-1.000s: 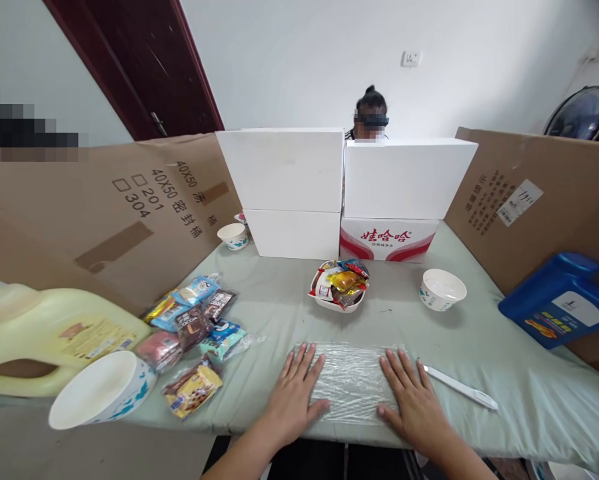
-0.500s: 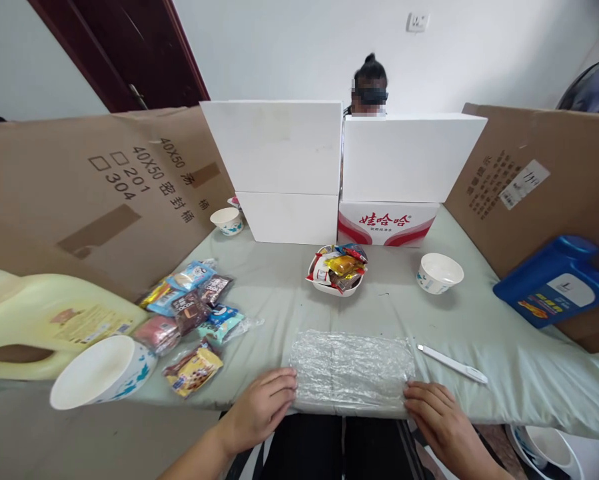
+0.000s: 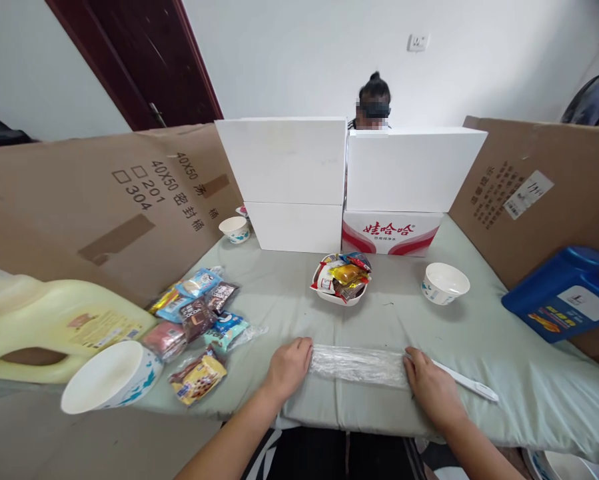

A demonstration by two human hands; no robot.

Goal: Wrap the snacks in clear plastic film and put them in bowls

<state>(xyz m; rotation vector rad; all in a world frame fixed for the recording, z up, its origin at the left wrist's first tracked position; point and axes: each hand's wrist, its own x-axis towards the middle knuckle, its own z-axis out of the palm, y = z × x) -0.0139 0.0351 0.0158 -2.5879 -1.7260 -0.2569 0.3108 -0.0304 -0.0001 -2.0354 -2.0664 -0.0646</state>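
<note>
A clear, crinkled plastic sheet (image 3: 359, 365) lies on the cloth-covered table as a narrow, folded strip. Gripping its left end is my left hand (image 3: 290, 368), fingers closed with the knuckles up. At the other end my right hand (image 3: 432, 387) is closed on the plastic. A slim white tool (image 3: 472, 383), perhaps a cutter, pokes out beside my right hand, partly covered by it. Beyond the strip stands a white bowl (image 3: 340, 300) heaped with wrapped snacks (image 3: 348, 273).
To the left are a pile of packaged snacks (image 3: 199, 313), a large bowl (image 3: 112, 377) and a pale yellow jug (image 3: 74, 327). A small bowl (image 3: 445, 283) and a blue bottle (image 3: 562, 293) stand right. White boxes (image 3: 294, 227) rise at the back, a person (image 3: 374, 100) behind them.
The plastic sheet has gone from a wide rectangle to a narrow strip, its near edge folded away from me. Both hands have moved forward with it. The view has shifted slightly.
</note>
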